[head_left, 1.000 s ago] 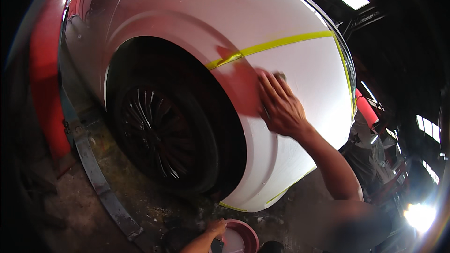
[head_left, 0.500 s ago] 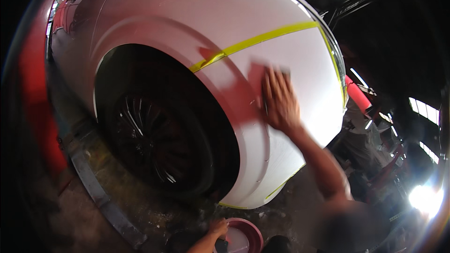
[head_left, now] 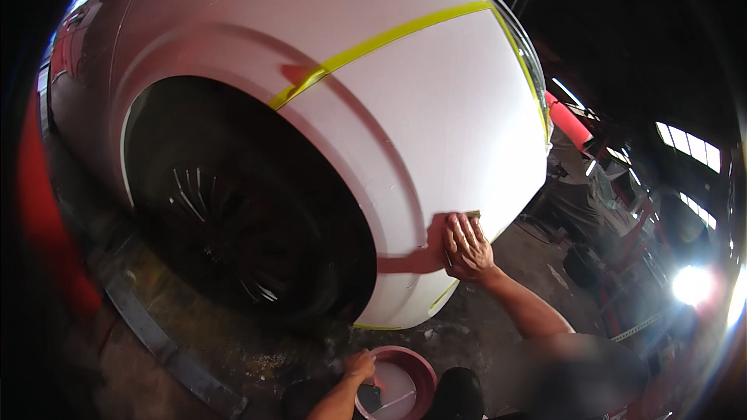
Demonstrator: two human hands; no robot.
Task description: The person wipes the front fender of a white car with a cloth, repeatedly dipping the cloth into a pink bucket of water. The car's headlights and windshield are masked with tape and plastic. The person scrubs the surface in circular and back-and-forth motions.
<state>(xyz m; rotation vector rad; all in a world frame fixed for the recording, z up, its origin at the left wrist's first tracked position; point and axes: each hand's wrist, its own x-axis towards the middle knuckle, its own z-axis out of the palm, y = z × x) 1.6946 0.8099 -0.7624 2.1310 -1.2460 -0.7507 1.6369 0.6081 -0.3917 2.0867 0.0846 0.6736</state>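
Note:
My right hand (head_left: pixel 468 252) lies with its fingers together on the lower part of the white car bumper (head_left: pixel 467 132). Under the fingers it holds a thin sanding pad (head_left: pixel 474 214); only a yellowish edge shows past the fingertips, and the rest is covered. Low in the view, my left hand (head_left: pixel 359 364) is closed on the rim of a reddish basin (head_left: pixel 424 379). Pale liquid (head_left: pixel 397 385) fills part of the basin, and a dark flat piece (head_left: pixel 369 398) is in it near that hand.
Yellow tape (head_left: pixel 389 37) crosses the panel and runs along its far edge. The dark wheel (head_left: pixel 226 210) stands left of the bumper, with a grey metal rail (head_left: pixel 167 354) on the floor nearby. A bright lamp (head_left: pixel 692 285) shines at the right.
My right hand has slid down the bumper from beside the upper wheel arch to near the lower edge. My left hand stays at the basin. The view has shifted, showing more of the basin.

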